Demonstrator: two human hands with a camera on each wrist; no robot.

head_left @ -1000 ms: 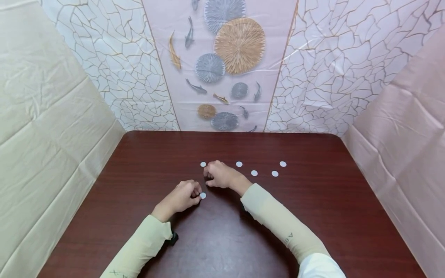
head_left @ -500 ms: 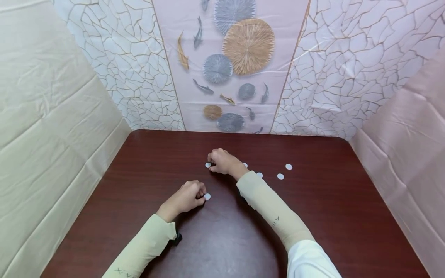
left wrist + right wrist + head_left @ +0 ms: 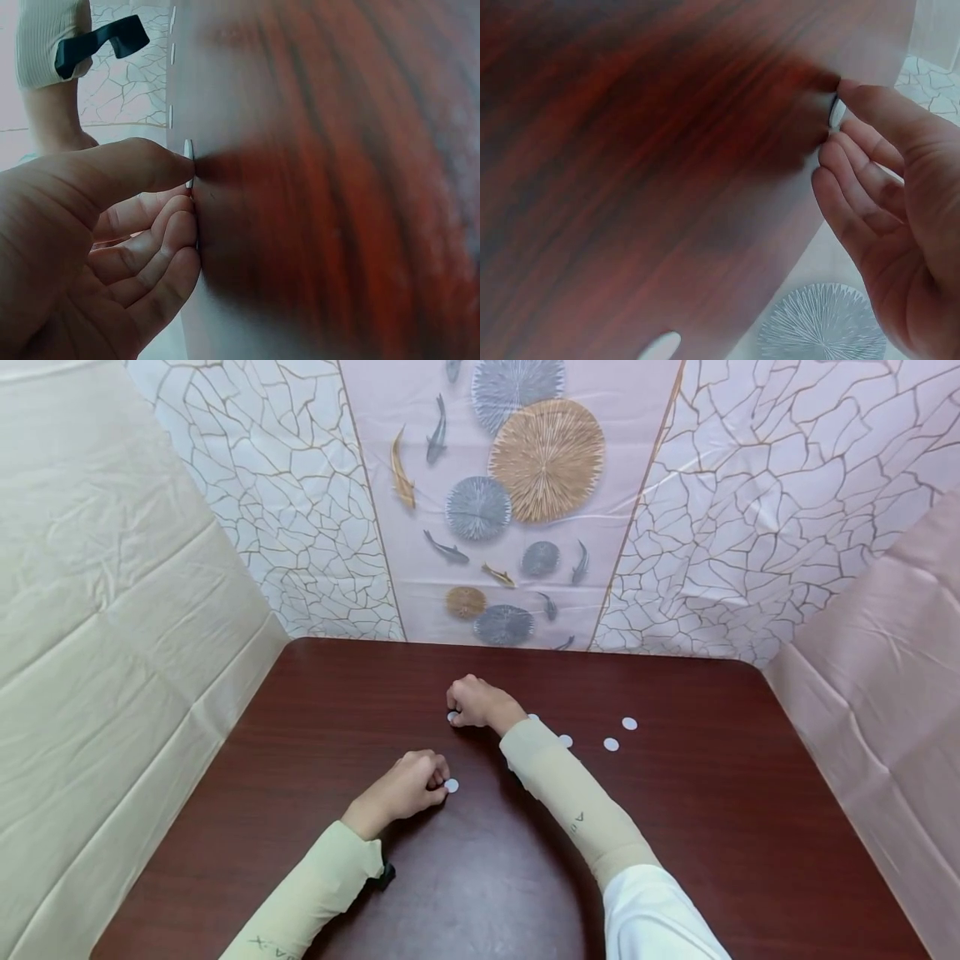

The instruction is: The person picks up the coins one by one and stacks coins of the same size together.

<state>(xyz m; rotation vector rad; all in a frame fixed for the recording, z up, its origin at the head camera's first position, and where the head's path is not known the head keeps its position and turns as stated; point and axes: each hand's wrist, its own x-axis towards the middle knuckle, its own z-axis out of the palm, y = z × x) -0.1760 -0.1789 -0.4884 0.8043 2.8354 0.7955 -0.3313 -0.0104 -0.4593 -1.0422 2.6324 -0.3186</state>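
Observation:
Low over the table, my left hand (image 3: pixel 401 787) has its thumb and curled fingers at the edge of a flat white disc (image 3: pixel 452 786). Up close in the left wrist view, the disc (image 3: pixel 188 150) shows edge-on, with the thumb against it and the fingers bent below. Farther back, my right hand (image 3: pixel 480 703) reaches over another white disc (image 3: pixel 452 717), which its fingers partly hide. The right wrist view has that disc (image 3: pixel 838 114) between the thumb and the bent fingers. Both discs appear to lie on the tabletop.
Several more white discs lie to the right, including one (image 3: pixel 629 723) and a nearer one (image 3: pixel 611 744). The right sleeve (image 3: pixel 577 802) partly covers two others. A patterned cloth (image 3: pixel 480 510) hangs behind the dark red table (image 3: pixel 697 827). A black wrist device (image 3: pixel 124 37) sits at the right cuff.
My right hand has moved away from me to the far disc and its fingers have come down around it. My left hand stays at its disc. The head view has turned slightly.

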